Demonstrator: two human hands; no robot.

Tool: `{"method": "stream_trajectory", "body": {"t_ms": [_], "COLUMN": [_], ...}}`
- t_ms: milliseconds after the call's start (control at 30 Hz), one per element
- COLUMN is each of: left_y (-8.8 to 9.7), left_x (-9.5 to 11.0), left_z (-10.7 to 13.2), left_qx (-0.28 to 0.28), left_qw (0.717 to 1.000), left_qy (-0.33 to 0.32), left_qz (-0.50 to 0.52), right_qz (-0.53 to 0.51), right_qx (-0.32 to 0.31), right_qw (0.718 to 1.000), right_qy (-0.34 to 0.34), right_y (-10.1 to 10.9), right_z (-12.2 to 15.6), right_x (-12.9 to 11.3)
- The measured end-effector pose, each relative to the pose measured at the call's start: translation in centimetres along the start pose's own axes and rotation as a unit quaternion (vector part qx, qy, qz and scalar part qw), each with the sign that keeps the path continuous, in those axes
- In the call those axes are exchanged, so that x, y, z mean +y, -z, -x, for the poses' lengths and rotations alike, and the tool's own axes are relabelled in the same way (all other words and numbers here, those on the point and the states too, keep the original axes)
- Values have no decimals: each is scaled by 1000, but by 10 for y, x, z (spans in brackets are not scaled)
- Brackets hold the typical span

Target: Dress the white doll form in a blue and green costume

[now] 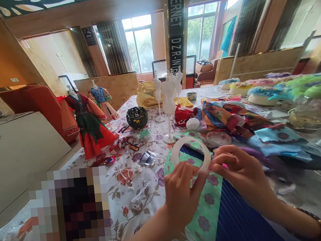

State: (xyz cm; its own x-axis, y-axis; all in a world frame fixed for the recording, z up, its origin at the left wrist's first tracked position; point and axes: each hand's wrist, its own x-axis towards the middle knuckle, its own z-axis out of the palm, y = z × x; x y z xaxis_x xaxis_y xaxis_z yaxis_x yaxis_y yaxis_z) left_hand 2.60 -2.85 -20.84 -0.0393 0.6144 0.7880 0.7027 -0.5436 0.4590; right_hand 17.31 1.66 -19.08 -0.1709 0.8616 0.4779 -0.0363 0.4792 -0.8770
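Note:
A white ring that looks like a roll of tape [177, 149] is held up over the table, its hole facing me. My left hand [181, 186] grips its lower edge, with the thumb and fingers closed around it. At the ring's lower right, the fingertips of my right hand [239, 173] are pinched together against its edge. Whether a loose tape end lies between them is too small to see. Beneath both hands lie green patterned fabric [205, 203] and dark blue striped fabric [238, 219].
Beaded doll dresses on stands, one with a red skirt [87, 131], are at the left. A dark woven basket [136, 117] and white mannequin forms [169, 97] stand farther back. Pearl strings [139, 194] lie left of my hands. Folded fabrics [219, 114] and decorated hats [266, 95] crowd the right.

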Motion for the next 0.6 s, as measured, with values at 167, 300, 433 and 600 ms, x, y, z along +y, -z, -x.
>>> {"method": "stream_trajectory", "body": {"t_ms": [167,300,433,600], "left_y": [1,0,-1,2], "left_x": [-2,-3,-4,-3], "left_z": [-1,-1,-2,-4], "left_qx": [-1,-9,-9,-22], "left_qw": [1000,999,999,998], "left_qy": [-9,-12,-31,-50], "left_qz": [-24,-34,-38,-35], "right_qz": [-73,-111,-122,-162], "right_qx": [-79,-106,-123,-192], "right_qw": [990,978,970,943], "right_qy": [-96,-141,-168,-217], "right_y": [3,4,5,10], "right_z": [-5,-6,-7,-12], "right_x": [4,4,3,8]}}
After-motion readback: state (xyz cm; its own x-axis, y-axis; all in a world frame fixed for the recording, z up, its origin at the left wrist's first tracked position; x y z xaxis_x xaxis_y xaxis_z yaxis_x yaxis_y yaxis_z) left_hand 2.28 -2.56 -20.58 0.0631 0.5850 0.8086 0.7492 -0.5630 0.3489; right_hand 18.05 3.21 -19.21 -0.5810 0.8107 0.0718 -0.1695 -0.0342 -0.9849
